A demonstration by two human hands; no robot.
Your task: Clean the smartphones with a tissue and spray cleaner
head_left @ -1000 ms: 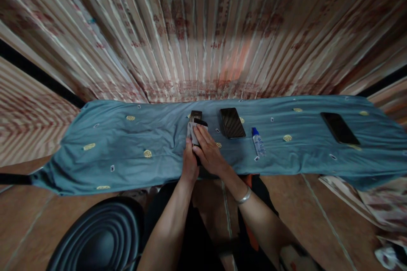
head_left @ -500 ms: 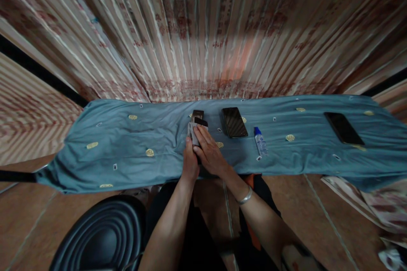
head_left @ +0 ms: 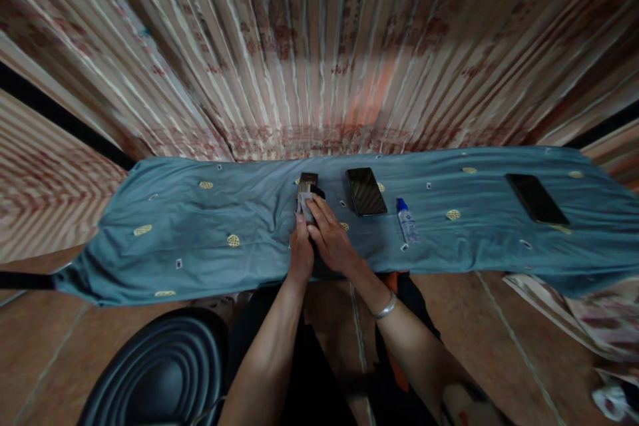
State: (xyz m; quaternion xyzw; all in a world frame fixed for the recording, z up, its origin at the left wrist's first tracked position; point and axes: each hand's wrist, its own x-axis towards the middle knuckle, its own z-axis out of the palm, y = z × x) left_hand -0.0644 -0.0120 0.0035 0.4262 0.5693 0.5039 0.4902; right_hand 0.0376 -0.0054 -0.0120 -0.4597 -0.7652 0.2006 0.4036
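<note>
Both my hands meet at the middle of a table covered with a blue patterned cloth [head_left: 200,226]. My left hand [head_left: 301,254] is closed around the lower end of a dark phone [head_left: 318,193] and holds it up off the cloth. My right hand [head_left: 330,237] presses a small grey wiping cloth [head_left: 305,205] onto the phone's face with its fingers together. Another small dark device [head_left: 306,182] lies just beyond the held phone.
A black phone [head_left: 366,191] lies face up to the right of my hands, with a small white bottle with a blue cap [head_left: 406,219] beside it. Another black phone [head_left: 536,198] lies far right. Striped curtains hang behind the table. A dark round stool [head_left: 160,373] stands at the lower left.
My right hand and the grey cloth have shifted a little up along the phone. The left hand has kept its grip.
</note>
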